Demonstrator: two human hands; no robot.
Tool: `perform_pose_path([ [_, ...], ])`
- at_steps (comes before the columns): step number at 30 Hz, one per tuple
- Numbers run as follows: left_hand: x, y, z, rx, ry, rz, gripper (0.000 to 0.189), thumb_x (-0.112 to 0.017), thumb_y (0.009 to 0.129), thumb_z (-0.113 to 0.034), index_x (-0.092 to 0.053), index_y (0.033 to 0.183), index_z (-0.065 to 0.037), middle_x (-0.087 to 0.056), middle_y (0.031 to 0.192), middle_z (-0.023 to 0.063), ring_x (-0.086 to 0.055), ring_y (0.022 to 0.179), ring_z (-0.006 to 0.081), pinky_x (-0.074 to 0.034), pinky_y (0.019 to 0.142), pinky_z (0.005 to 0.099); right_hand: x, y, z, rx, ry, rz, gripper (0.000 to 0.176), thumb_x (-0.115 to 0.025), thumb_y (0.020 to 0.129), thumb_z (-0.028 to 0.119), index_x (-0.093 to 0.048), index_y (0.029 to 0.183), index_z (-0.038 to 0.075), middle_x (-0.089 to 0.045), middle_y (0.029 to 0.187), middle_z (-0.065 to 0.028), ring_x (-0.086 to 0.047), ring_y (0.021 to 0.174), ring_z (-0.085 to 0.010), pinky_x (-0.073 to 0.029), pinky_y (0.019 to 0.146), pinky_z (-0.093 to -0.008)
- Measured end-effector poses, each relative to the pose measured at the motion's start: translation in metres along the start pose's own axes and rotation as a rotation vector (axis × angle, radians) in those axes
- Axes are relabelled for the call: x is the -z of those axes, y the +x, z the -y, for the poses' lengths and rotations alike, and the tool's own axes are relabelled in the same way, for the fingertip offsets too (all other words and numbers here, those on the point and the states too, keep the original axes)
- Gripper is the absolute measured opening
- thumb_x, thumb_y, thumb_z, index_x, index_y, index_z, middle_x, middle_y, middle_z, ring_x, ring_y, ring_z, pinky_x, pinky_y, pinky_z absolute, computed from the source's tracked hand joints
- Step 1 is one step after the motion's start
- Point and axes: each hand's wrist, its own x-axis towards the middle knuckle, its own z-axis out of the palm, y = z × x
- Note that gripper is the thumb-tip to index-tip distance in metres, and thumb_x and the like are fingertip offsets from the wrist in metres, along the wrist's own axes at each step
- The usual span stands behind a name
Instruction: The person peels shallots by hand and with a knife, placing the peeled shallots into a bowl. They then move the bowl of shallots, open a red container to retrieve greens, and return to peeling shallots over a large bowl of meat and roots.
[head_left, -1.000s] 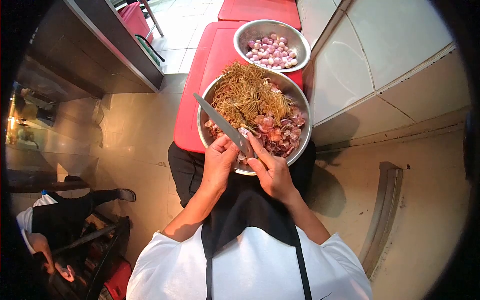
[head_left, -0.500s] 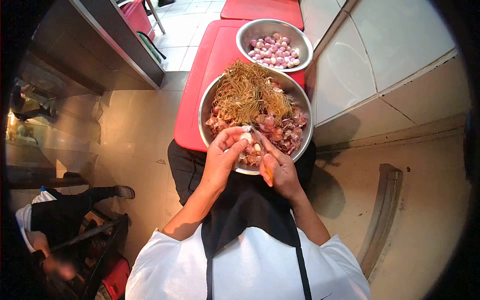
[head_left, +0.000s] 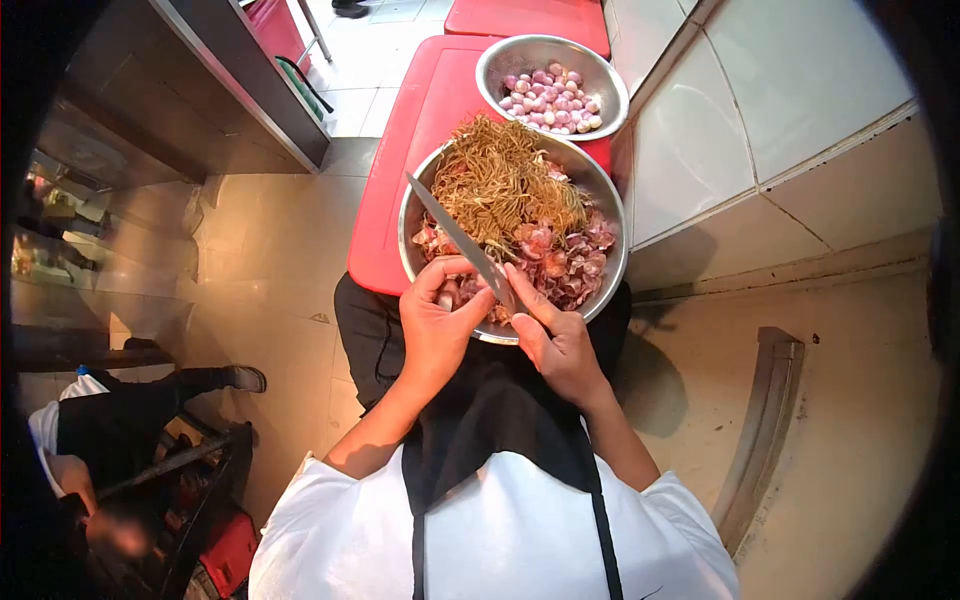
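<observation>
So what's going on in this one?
A seated person in an apron works over a big metal bowl heaped with peels and stringy roots. The right hand grips a knife, its blade pointing up and left across the bowl; the left hand pinches a small shallot beside the blade. Behind, a smaller bowl holds peeled shallots. Both bowls sit on a red surface.

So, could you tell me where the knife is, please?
Head view, centre: the knife slants over the left of the near bowl, held by the right hand.
</observation>
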Motion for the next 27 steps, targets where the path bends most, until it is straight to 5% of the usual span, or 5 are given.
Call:
perform_pose_path([
  [4,0.003,0.002,-0.002,0.082,0.029,0.031,0.026,-0.074,0.087,0.0,-0.069,0.112,0.0,-0.064,0.087,-0.0053,-0.044,0.067,-0.0022,-0.033,0.058,0.0153,0.002,-0.004,-0.002,-0.191,0.341,0.061,0.05,-0.052,0.104,0.025,-0.045,0.149,0.004,-0.066,0.077,-0.0067,-0.06,0.062,-0.0091,-0.047,0.058,-0.0196],
  [10,0.003,0.008,0.0,0.375,-0.299,0.084,0.032,-0.069,0.093,-0.005,-0.066,0.125,0.0,-0.066,0.087,-0.0031,-0.042,0.058,-0.0018,-0.03,0.05,0.0159,-0.001,-0.004,-0.004,-0.21,0.606,0.089,0.056,-0.041,0.108,0.042,-0.038,0.153,0.008,-0.049,0.06,0.0015,-0.042,0.047,-0.0047,-0.035,0.043,-0.0188],
  [16,0.015,0.01,0.012,0.459,-0.601,0.229,0.033,-0.061,0.1,-0.01,-0.06,0.132,-0.002,-0.064,0.081,-0.0025,-0.033,0.051,-0.0005,-0.023,0.044,0.0173,0.002,0.0,-0.011,-0.264,0.751,0.06,0.045,-0.036,0.107,0.051,-0.051,0.102,0.009,-0.046,0.055,-0.0012,-0.04,0.038,-0.0089,-0.035,0.037,-0.0224],
  [22,0.016,0.013,0.011,0.452,-0.746,0.216,0.029,-0.056,0.103,-0.015,-0.053,0.131,-0.008,-0.064,0.099,0.0023,-0.031,0.051,0.0011,-0.024,0.043,0.0169,0.009,0.004,-0.014,-0.297,0.654,-0.044,0.046,-0.033,0.108,0.048,-0.055,0.112,0.008,-0.045,0.055,-0.0006,-0.04,0.039,-0.0081,-0.035,0.037,-0.0222],
  [27,0.02,0.015,0.024,0.534,-0.868,0.256,0.027,-0.052,0.105,-0.018,-0.052,0.131,-0.01,-0.064,0.108,0.0035,-0.031,0.052,0.0008,-0.024,0.043,0.0161,0.003,0.004,-0.004,-0.225,0.398,-0.016,0.054,-0.047,0.107,0.032,-0.037,0.153,0.008,-0.046,0.059,0.0027,-0.042,0.047,-0.0031,-0.036,0.045,-0.0179],
])
